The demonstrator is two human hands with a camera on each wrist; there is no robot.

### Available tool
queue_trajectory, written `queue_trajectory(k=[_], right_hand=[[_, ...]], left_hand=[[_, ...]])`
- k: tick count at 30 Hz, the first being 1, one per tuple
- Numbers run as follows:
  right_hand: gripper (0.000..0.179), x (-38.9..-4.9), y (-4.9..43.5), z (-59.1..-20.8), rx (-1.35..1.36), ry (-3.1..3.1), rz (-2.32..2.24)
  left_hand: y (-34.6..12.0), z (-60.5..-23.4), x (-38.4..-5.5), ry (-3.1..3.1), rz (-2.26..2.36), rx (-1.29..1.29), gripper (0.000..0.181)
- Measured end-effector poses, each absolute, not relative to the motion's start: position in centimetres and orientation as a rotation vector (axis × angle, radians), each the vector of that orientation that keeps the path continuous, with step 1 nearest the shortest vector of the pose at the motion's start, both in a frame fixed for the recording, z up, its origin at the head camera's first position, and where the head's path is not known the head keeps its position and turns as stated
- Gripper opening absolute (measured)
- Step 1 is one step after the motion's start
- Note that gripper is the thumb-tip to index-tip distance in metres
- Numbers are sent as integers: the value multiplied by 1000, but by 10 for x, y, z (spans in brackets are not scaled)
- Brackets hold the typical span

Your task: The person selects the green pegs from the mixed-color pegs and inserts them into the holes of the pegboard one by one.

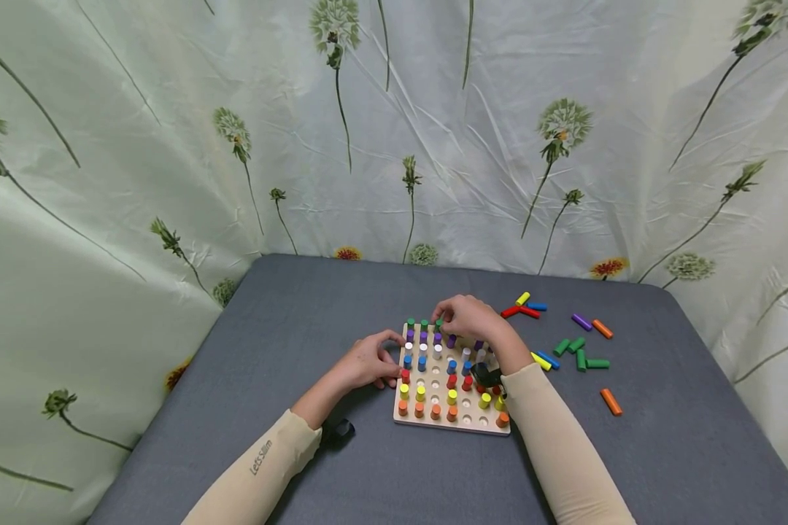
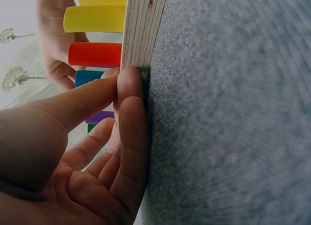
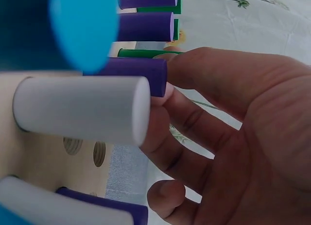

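Right wrist: fingers (image 3: 198, 119) round green peg (image 3: 140, 53)

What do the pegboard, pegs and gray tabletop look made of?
Pegboard: plywood, seemingly unpainted; the edge shows stacked layers.
Pegs: probably painted wood, smooth with a soft sheen and even color; plastic can't be ruled out.
Gray tabletop: matte fabric, likely woven; a thready, mottled texture shows.
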State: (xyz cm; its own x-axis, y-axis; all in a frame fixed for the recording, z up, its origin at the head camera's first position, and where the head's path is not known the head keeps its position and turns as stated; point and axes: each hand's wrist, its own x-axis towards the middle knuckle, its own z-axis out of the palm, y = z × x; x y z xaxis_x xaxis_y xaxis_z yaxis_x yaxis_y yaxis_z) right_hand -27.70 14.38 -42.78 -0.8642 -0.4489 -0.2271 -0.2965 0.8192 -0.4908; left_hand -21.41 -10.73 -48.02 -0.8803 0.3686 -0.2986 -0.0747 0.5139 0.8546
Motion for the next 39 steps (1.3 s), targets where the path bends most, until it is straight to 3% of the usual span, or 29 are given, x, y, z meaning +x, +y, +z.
queue_trajectory(k=[18,29,39], right_hand=[[27,-272,149,-423,-514,2645,-691],[34,-263,172,-407,-477,2715,-855],[30,-251,197,-404,-438,2810,-997]], left_hand=[[-105,-479,-214,2311,1330,229,46],[-106,-479,-214,2323,1328,235,46],[-106,-481,-213,2331,1325,246,45]])
